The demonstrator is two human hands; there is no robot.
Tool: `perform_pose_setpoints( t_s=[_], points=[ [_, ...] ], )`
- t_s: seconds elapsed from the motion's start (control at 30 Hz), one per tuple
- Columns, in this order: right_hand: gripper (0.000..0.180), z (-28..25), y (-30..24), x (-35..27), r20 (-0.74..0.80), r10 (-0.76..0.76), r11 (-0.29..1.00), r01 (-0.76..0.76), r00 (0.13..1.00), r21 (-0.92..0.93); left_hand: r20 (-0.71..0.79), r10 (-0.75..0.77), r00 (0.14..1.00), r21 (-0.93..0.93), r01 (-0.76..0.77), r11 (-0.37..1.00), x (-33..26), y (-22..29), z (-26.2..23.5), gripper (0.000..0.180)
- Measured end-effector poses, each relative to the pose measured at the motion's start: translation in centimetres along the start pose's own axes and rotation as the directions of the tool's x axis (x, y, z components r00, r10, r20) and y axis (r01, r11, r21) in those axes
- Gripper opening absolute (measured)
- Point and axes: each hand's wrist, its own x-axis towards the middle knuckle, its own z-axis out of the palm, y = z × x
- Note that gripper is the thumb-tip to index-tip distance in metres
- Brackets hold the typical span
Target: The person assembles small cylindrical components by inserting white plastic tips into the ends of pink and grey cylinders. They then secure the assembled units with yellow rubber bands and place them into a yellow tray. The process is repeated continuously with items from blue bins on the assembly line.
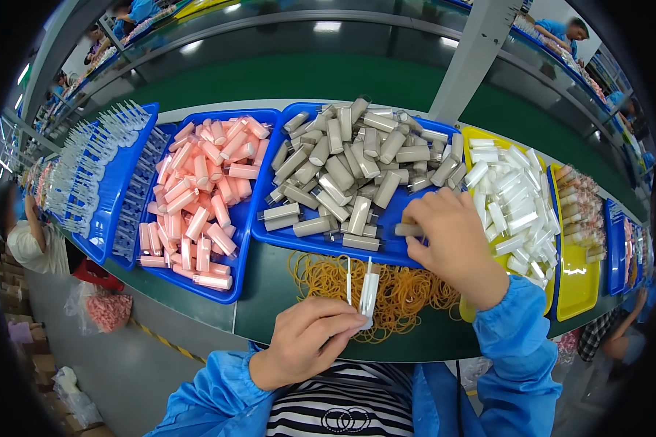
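Near, six o'clock: left hand (310, 341) gripping white sticks (369, 295); bands (410, 293), five o'clock. Right hand (444, 237), three o'clock, pinching a grey tube (406, 229) inside the blue tray (396, 245) (apparently the picking step; a clean lift is called for). Grey tubes (339, 172) heap there, twelve o'clock. Pink tubes (200, 167) fill another tray (219, 296), ten; white tubes (514, 200), a yellow tray (477, 134), three.

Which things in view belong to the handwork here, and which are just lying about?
Likely in the work:
left hand, holding a slim white piece
right hand, gripping a grey piece
blue tray of grey pieces
rubber bands, probably

Apparently lying about:
pink pieces bagged on the floor
cardboard boxes
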Motion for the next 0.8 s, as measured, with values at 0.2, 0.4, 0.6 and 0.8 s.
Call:
perform_pose_setpoints(
  t_s=[0.2, 0.4, 0.6, 0.8],
  points=[
    [0.034, 0.3, -0.5, -0.9, 0.084, 0.481, 0.248, -0.227, 0.873, 0.942, 0.079, 0.004, 0.997, -0.001, -0.004, 1.0, 0.7, 0.7, -0.2, 0.033],
    [0.049, -0.4, 0.7, -1.2, -0.134, 0.409, 0.709, -0.222, 0.903, 0.669, 0.18, 0.074, 0.981, 0.088, -0.091, 0.992, 1.7, 1.0, -0.4, 0.034],
    [0.035, -2.1, -2.1, -2.1, 0.286, 0.482, 0.032, -0.343, 0.828, 0.939, 0.169, 0.105, 0.98, 0.09, -0.121, 0.989, 1.9, 1.8, -0.5, 0.038],
    [0.025, -0.3, -2.9, -3.3, 0.24, 0.417, 0.145, -0.325, 0.876, 0.934, 0.167, 0.127, 0.978, 0.06, -0.139, 0.988, 1.9, 2.4, -0.6, 0.037]
  ],
)
